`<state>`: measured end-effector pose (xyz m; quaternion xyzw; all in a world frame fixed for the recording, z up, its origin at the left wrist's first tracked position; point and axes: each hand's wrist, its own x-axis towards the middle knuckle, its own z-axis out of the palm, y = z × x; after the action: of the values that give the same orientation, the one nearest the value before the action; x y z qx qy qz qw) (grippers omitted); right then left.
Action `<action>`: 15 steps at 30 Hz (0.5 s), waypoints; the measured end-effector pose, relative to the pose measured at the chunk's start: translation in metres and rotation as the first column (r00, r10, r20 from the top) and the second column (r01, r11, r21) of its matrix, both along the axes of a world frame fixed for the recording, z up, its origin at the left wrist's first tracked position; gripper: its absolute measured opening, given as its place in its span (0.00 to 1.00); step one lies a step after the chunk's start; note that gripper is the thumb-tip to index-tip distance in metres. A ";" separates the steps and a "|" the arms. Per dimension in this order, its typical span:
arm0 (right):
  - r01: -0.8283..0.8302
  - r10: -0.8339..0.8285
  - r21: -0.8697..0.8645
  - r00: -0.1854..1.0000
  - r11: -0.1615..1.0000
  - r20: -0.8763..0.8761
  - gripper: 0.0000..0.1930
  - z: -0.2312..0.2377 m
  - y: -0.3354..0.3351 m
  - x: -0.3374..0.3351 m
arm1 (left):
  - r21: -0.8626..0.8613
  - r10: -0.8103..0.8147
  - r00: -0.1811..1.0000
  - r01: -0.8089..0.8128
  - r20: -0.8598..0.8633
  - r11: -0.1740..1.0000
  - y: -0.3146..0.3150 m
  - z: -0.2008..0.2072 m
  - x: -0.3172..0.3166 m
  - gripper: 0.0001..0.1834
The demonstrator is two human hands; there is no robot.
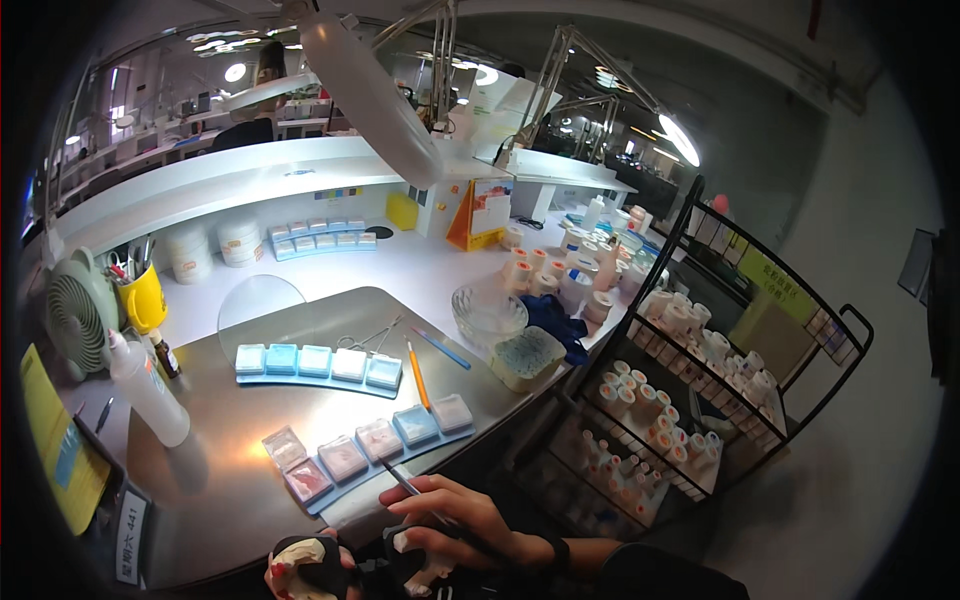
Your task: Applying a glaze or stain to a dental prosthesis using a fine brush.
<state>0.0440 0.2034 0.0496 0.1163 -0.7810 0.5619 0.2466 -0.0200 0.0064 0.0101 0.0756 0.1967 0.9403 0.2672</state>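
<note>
At the lower edge my left hand [346,540], only partly in view, is closed around a dental model [296,562] with cream teeth and a black base. Another black-based piece with cream teeth [432,574] is beside it, partly under my right hand [455,508]. My right fingers pinch a thin brush [402,481], its tip at the nearer blue tray [452,437] of small square boxes. These boxes are pink, pale and blue, and the leftmost one [308,482] has its lid raised. A white cloth or paper [350,507] lies below that tray.
Farther up the metal sheet are a second box tray [318,381], an orange-handled brush [416,372], a blue brush [440,347] and scissors-like forceps [373,338]. A squeeze bottle [150,390] and fan [80,310] stand left; a glass bowl [489,312], sponge [527,358] and jar rack [690,370] right.
</note>
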 end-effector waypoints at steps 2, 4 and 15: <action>0.009 -0.008 0.030 0.999 1.000 -0.042 0.16 -0.002 0.001 -0.003 | 0.363 -0.265 0.959 0.212 0.103 0.908 -0.002 0.001 -0.002 0.23; 0.040 -0.040 0.005 0.998 0.999 -0.054 0.16 -0.004 0.003 -0.003 | -0.047 -0.013 0.997 0.016 0.070 0.999 0.003 -0.008 -0.004 0.31; 0.125 -0.125 -0.009 0.991 0.992 -0.046 0.16 -0.020 0.005 0.010 | 0.025 -0.112 0.985 0.109 0.134 0.994 0.014 0.012 0.002 0.35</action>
<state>0.0538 0.2088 0.0299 0.0794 -0.7791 0.5450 0.2996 -0.0180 0.0202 0.0223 0.0247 0.1654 0.9287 0.3311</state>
